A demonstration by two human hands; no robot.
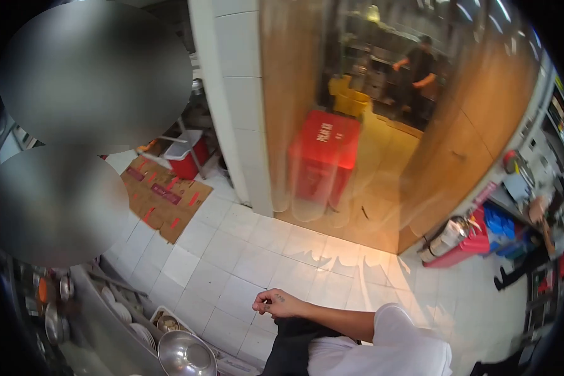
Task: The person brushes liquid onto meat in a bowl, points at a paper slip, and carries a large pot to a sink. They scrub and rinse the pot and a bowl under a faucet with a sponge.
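My right hand (278, 303) hangs low over the white tiled floor, its forearm coming out of a white short sleeve (391, 316). The fingers are loosely curled, and I see nothing in them. Dark marks show on the back of the hand. Just below it is the black cloth (288, 341) of my clothing. Nearest on the left side is a shiny metal bowl (187, 355), well apart from the hand. My left hand is out of the picture.
Beyond clear plastic strips stand a red bin (326, 138), a yellow mop bucket (349, 99) and a person (417, 72). Flattened cardboard (163, 197) covers some floor. A fire extinguisher (448, 237) stands right; stacked plates (143, 336) lie lower left. Blurred patches hide the upper left.
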